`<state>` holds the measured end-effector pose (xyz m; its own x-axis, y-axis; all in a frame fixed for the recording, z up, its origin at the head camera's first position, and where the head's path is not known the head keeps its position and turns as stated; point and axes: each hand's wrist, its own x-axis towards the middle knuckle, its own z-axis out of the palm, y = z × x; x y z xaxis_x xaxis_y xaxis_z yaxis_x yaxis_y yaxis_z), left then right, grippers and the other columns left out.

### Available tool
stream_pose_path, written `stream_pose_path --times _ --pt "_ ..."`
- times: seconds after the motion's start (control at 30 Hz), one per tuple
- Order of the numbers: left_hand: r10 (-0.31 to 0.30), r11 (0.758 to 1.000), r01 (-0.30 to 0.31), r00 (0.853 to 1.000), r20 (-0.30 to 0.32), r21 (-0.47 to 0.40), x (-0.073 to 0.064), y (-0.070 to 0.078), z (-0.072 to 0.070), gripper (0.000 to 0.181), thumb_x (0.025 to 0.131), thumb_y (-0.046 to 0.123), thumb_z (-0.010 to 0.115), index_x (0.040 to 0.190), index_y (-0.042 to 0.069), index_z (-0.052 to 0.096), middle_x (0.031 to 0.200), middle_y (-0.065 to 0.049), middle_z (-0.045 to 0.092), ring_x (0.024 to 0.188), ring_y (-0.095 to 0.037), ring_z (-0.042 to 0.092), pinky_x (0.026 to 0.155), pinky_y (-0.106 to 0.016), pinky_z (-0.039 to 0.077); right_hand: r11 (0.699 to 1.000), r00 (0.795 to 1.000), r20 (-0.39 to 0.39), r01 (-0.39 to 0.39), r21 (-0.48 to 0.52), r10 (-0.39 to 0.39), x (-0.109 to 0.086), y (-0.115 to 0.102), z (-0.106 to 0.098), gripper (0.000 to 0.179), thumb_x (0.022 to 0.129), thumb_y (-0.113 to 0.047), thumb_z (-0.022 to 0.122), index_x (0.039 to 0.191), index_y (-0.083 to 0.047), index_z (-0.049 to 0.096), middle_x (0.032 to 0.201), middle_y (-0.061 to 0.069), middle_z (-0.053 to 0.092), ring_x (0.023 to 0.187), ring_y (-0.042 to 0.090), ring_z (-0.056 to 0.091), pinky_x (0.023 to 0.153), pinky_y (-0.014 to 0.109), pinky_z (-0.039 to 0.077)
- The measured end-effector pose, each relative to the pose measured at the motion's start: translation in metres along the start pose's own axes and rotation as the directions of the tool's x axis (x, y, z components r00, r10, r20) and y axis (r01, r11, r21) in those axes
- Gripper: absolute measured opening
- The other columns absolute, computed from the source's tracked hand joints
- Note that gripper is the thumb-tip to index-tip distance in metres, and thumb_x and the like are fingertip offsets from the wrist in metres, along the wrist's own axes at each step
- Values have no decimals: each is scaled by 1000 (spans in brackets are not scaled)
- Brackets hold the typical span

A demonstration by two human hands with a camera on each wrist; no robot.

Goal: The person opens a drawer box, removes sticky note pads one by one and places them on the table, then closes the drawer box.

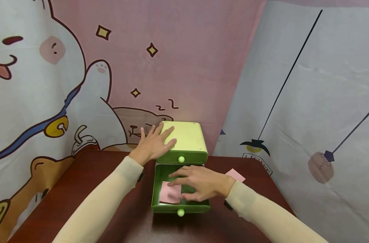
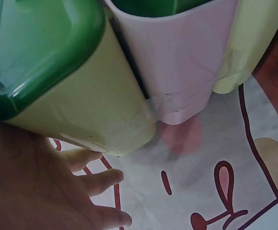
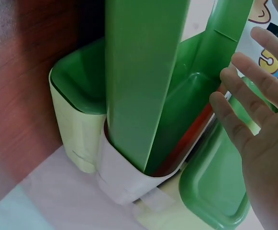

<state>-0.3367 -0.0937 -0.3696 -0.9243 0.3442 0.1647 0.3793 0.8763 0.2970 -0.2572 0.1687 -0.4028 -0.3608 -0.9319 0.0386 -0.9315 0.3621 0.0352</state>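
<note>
A small drawer cabinet with a pale yellow top (image 1: 187, 135) and green drawer fronts stands on the table. My left hand (image 1: 154, 143) rests on the left part of that top with its fingers spread. Below the shut top drawer, a green drawer (image 1: 196, 209) with a round knob (image 1: 180, 212) is pulled out of its pink casing (image 2: 177, 57). Pink square paper (image 1: 169, 193) lies on the left side of its floor. Over this drawer hovers my right hand (image 1: 199, 182), fingers apart and loosely bent, holding nothing. In the head view its fingertips overlap the paper's right edge.
Another pink paper square (image 1: 236, 175) lies on the dark red table (image 1: 117, 189), right of the cabinet and partly behind my right wrist. A cartoon-printed cloth (image 1: 196, 60) hangs close behind the table. A lower yellow casing (image 3: 76, 139) sits under the pulled-out drawer.
</note>
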Motion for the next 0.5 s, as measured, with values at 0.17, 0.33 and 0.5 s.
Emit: stream_pose_path --times 0.17,0.33,0.5 --pt "-2 1000 2 1000 0 4 1 -1 0 80 117 79 29 188 42 24 199 -13 7 183 -52 15 140 -87 -7 999 999 52 17 -36 -15 10 1 -1 53 113 -39 73 166 -34 66 174 -2 63 161 20 60 134 48 52" --pt "0 1000 0 1000 7 -1 2 -1 0 80 117 79 27 187 42 23 199 -13 7 183 -53 14 139 -87 -7 995 993 115 49 -92 -38 19 3 0 61 109 -39 82 167 -36 64 176 -4 61 160 18 60 130 42 56" --pt "-4 1000 4 1000 8 -9 1 -1 0 80 117 79 29 187 42 24 199 -13 6 183 -52 14 140 -87 -9 985 980 187 95 -141 -68 28 5 3 75 101 -37 93 169 -37 62 180 -8 56 163 16 57 129 38 56"
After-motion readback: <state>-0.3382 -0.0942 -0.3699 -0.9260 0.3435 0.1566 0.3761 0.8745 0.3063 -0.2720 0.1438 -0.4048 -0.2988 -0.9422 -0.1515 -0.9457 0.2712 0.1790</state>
